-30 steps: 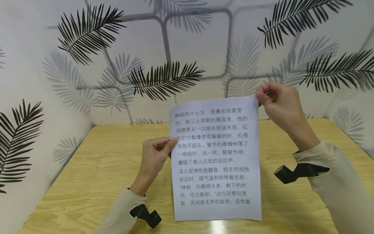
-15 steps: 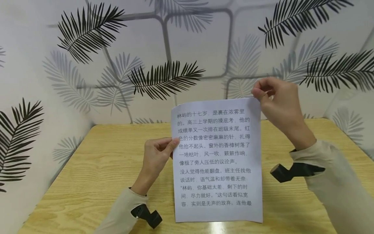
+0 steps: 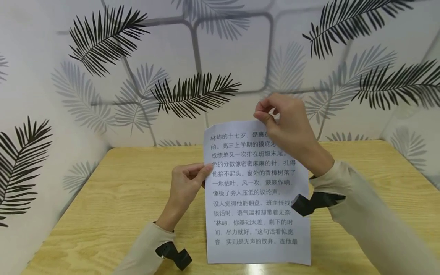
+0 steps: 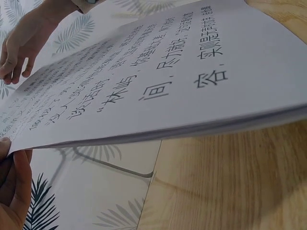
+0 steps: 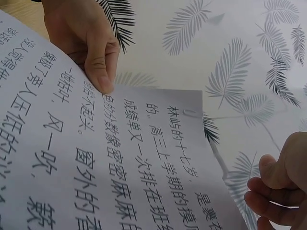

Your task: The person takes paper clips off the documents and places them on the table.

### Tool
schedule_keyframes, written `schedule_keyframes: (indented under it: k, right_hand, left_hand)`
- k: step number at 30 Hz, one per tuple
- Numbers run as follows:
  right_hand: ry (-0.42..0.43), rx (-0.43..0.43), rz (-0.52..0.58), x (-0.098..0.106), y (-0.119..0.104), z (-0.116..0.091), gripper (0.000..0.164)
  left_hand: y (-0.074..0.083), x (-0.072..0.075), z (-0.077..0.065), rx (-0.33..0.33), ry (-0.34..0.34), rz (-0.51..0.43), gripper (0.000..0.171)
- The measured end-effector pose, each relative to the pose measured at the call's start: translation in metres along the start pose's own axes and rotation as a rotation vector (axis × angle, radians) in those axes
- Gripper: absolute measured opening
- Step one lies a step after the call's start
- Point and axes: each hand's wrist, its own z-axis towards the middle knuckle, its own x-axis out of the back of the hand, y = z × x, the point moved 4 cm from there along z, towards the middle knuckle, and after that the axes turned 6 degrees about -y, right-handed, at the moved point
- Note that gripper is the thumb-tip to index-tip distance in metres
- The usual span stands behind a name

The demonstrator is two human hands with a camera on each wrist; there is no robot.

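My left hand (image 3: 187, 181) pinches a stack of printed paper (image 3: 256, 191) at its left edge, thumb in front and fingers behind. The sheets stand nearly upright facing me, with lines of large Chinese characters on the front. Several layers show along the edge of the paper (image 4: 201, 127) in the left wrist view. My right hand (image 3: 287, 126) is at the top edge and covers the upper right part of the text. In the right wrist view the right hand (image 5: 280, 184) is loosely curled beside the edge, with nothing visible in it. A faint rounded mark (image 5: 190, 113) shows near the top left corner.
Below and behind the paper lies a light wood-grain table (image 3: 113, 202). A pale wall (image 3: 233, 53) with dark and grey leaf prints rises at its far edge. Black wrist mounts (image 3: 173, 256) sit on both of the beige sleeves (image 3: 371, 214).
My right hand has let go of the top right corner and moved left along the top edge. The paper has shifted slightly right and down, still in my left hand.
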Motion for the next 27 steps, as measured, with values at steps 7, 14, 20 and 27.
schedule_keyframes:
  k: [7,14,20,27]
  right_hand:
    - [-0.060,0.067,0.064,-0.024,-0.016,0.008,0.010]
    - [-0.093,0.079,0.118,-0.040,-0.027,0.013,0.008]
    - [-0.092,0.080,0.108,-0.046,-0.028,0.014,0.009]
    - [-0.107,0.061,0.111,-0.050,-0.028,0.014,0.008]
  left_hand:
    - [-0.001,-0.002,-0.001,-0.013,-0.019,-0.014,0.015]
    - [0.002,-0.005,-0.002,-0.002,-0.022,-0.007,0.014]
    - [0.001,-0.007,-0.002,-0.008,-0.035,-0.010,0.014]
    - [0.001,-0.008,-0.001,-0.039,-0.038,0.014,0.015]
